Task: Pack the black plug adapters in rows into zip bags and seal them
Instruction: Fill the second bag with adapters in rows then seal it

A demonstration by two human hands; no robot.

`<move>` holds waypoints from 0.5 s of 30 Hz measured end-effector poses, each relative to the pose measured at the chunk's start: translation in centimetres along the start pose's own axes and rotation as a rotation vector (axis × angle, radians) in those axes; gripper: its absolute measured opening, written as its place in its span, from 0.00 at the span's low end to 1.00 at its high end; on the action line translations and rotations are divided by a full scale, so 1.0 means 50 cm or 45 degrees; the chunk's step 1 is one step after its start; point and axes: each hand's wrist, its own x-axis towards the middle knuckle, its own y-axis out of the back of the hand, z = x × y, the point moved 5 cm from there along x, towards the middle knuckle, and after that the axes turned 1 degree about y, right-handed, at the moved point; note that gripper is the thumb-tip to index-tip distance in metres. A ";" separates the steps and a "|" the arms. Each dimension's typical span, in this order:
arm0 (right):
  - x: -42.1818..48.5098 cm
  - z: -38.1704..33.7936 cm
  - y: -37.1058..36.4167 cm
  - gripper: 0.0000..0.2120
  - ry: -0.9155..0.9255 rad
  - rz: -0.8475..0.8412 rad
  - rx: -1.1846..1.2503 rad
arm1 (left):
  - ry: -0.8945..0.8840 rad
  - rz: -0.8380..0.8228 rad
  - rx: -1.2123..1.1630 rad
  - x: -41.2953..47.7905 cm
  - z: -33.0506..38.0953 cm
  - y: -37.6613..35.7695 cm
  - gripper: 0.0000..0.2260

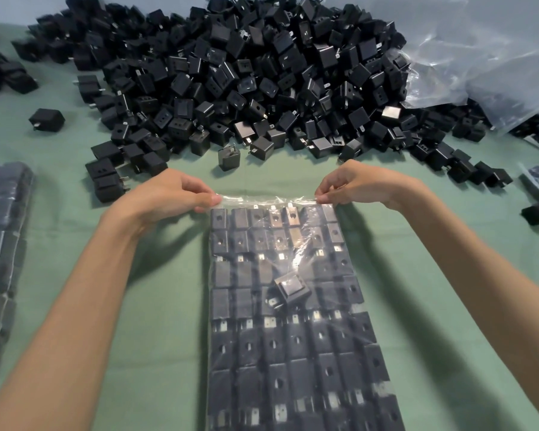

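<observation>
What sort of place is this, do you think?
Likely a small packing workshop: a big loose heap of black plug adapters lies on a green table, and a zip bag holds neat rows of them.

A green cloth-covered worktop (63,194) carried a heap of loose black plastic plug adapters (246,73) at the far side, a clear zip bag (293,353) packed with rows near centre, and more filled bags (0,244) at left.
</observation>
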 end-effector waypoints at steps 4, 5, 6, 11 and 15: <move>0.011 -0.021 -0.019 0.08 -0.009 -0.009 0.005 | 0.001 0.008 -0.022 0.000 0.015 -0.027 0.09; 0.015 -0.030 -0.028 0.07 -0.002 -0.014 0.008 | -0.012 0.016 -0.014 0.002 0.021 -0.036 0.08; 0.020 -0.041 -0.035 0.06 0.014 -0.012 0.003 | -0.019 0.035 -0.010 0.004 0.027 -0.045 0.07; 0.047 -0.089 -0.062 0.01 0.062 0.001 0.060 | 0.006 0.156 -0.048 0.015 0.038 -0.070 0.06; 0.063 -0.119 -0.086 0.03 0.092 0.009 0.006 | -0.010 0.229 -0.085 0.021 0.035 -0.077 0.07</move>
